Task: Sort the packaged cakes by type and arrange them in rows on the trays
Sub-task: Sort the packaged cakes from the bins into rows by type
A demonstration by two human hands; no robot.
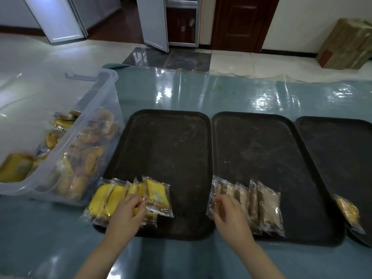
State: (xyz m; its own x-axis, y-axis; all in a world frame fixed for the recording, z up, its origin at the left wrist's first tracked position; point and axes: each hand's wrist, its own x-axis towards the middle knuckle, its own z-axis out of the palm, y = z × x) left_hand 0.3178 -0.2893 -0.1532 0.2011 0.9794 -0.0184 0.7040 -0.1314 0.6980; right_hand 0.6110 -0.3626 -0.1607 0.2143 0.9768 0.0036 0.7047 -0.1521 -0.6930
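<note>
Here, the curled fingers of the left hand [128, 210] are seen pinching the wrapper edge of the yellow sponge cakes in clear plastic packets [112, 198], which are lined up overlapping along the near edge of the left dark rectangular tray [171, 141]. The right hand [229, 214] is held over the left end of the brown cakes in clear wrappers [259, 206]; whether a packet is gripped or only touched cannot be told. That short row is laid on the near edge of the middle dark tray [257, 146]. A single yellow-labelled packet [348, 212] is set on the third dark tray [338, 141], at far right. Sorting is judged barely begun: most tray space is left bare, and many wrapped cakes are still heaped in the clear plastic storage bin [96, 109] at left.
</note>
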